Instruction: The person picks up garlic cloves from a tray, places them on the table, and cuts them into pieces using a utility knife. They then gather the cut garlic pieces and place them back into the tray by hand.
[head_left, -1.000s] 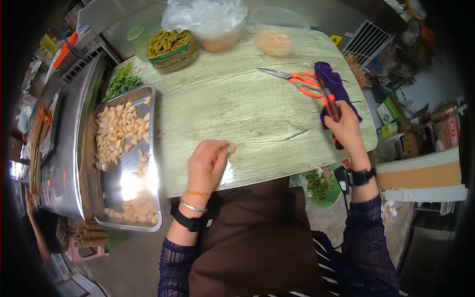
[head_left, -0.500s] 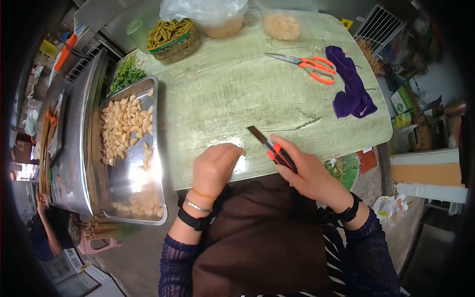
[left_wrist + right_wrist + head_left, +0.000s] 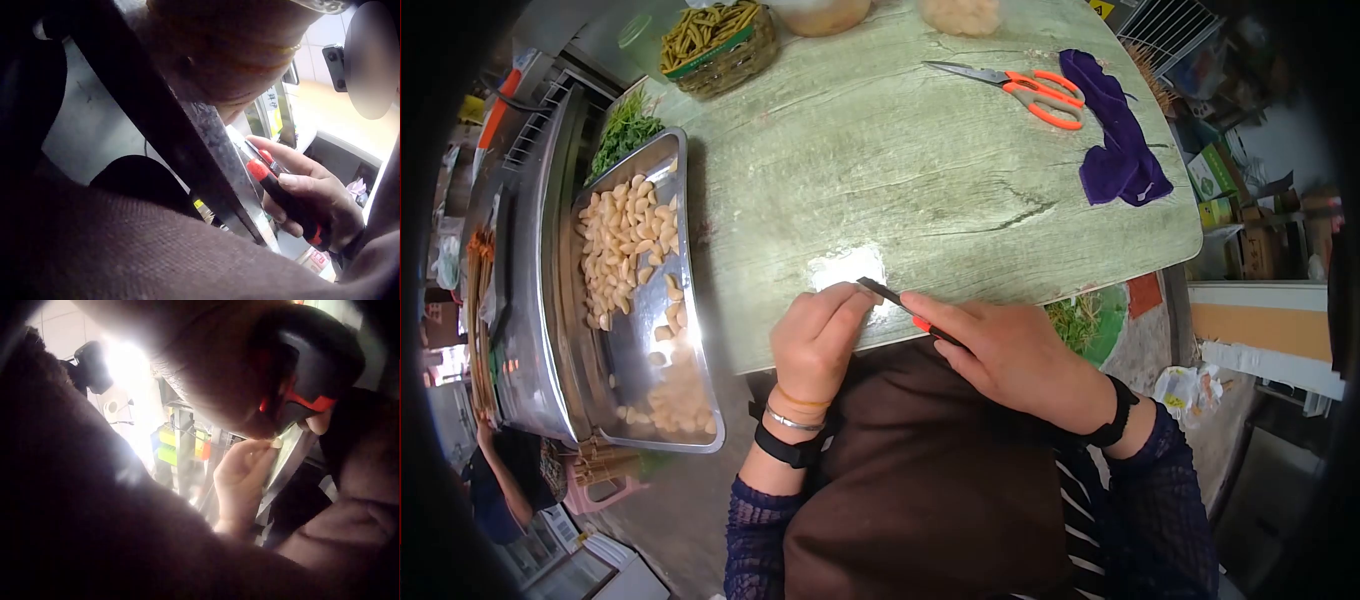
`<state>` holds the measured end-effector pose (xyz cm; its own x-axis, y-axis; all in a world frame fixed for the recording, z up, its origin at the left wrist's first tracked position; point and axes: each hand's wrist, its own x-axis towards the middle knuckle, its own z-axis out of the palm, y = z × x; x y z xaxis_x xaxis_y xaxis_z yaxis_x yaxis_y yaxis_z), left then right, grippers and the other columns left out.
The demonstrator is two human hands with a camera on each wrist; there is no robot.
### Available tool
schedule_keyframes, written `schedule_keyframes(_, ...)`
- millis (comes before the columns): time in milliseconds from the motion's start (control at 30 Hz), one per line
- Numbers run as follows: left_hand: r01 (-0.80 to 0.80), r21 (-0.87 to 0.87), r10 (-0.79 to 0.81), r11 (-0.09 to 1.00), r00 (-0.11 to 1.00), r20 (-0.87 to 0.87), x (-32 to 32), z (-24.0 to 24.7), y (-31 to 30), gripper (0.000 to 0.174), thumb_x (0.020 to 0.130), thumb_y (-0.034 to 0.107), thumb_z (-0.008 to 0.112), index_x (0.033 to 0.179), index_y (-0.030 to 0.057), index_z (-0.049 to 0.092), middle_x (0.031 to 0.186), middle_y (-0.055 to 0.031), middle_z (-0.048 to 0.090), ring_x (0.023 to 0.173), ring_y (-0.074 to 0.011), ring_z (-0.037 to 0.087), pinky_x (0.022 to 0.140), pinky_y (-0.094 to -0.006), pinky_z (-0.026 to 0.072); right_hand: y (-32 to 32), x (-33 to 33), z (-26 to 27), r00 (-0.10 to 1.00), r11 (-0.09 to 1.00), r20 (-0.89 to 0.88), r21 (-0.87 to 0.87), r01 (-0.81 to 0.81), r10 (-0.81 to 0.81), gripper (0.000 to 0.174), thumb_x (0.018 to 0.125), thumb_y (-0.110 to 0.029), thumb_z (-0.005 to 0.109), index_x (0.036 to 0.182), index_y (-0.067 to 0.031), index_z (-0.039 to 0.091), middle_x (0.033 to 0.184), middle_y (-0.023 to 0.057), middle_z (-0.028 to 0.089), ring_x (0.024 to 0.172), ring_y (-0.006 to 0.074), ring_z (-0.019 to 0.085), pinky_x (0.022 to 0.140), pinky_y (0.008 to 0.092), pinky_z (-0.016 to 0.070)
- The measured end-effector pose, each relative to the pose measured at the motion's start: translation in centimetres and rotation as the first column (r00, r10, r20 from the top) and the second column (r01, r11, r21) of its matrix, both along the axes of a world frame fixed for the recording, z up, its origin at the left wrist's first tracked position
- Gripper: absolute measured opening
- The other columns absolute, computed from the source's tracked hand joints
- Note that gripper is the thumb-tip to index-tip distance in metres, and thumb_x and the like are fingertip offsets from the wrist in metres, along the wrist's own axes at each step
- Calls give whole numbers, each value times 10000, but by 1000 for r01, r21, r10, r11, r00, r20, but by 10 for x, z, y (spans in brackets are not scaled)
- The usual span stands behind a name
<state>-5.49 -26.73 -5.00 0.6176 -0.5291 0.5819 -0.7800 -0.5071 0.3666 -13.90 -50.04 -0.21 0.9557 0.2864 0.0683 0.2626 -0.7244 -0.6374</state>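
Fingers of right hand (image 3: pixel 1000 352) gripping knife (image 3: pixel 892 299), left hand (image 3: pixel 815 340) pinching clove (image 3: pixel 275 443), wood-grain table (image 3: pixel 880 170), steel tray (image 3: pixel 628 368)

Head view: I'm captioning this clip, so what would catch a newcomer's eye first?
At the near edge of the table, the right hand grips a black-and-red knife, its blade at the left hand, which pinches a pale clove. To the left, a metal tray holds heaps of similar pale cloves; orange scissors and a purple cloth lie far right.
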Motion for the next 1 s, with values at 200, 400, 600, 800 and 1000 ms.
schedule_keyframes(200,9,-14,-10,1000,1000,-16,1,1,0,268,767,-9,743,1009,105,739,1024,-27,726,762,-223,645,648,-328,529,1,-2,13,990,997,-141,-79,-6,-5,571,974,-167,673,1524,-194,525,969,109,717,793,321,708,671,432,554)
schedule_keyframes(400,7,-17,-8,1000,1000,-23,1,1,1,253,773,-7,741,1003,100,739,1014,-33,732,767,-226,650,649,-331,533,5,-5,9,999,994,-53,-114,-1,-5,565,975,-170,667,1522,-201,527,827,88,657,681,296,675,586,426,528)
schedule_keyframes(600,-9,-21,8,1000,999,-40,0,4,0,249,736,-36,824,939,76,733,956,-66,733,771,-252,679,655,-343,542,12,1,6,999,978,-42,-207,-21,12,568,961,-165,684,1509,-212,544,805,69,642,670,277,670,568,417,518)
schedule_keyframes(800,-19,-34,17,999,998,-55,1,6,-3,226,754,-25,825,935,74,734,931,-70,721,789,-266,690,666,-353,550,0,-13,13,996,975,-88,-219,-27,8,567,951,-149,661,1504,-204,550,791,90,645,674,301,676,581,432,526)
schedule_keyframes(1000,-27,-21,24,999,991,-132,21,8,-34,193,793,9,815,960,59,730,907,-97,709,804,-292,699,676,-360,559,-22,-12,10,979,978,50,-58,198,-195,567,958,-142,666,1506,-221,546,881,121,711,758,336,707,662,432,557)
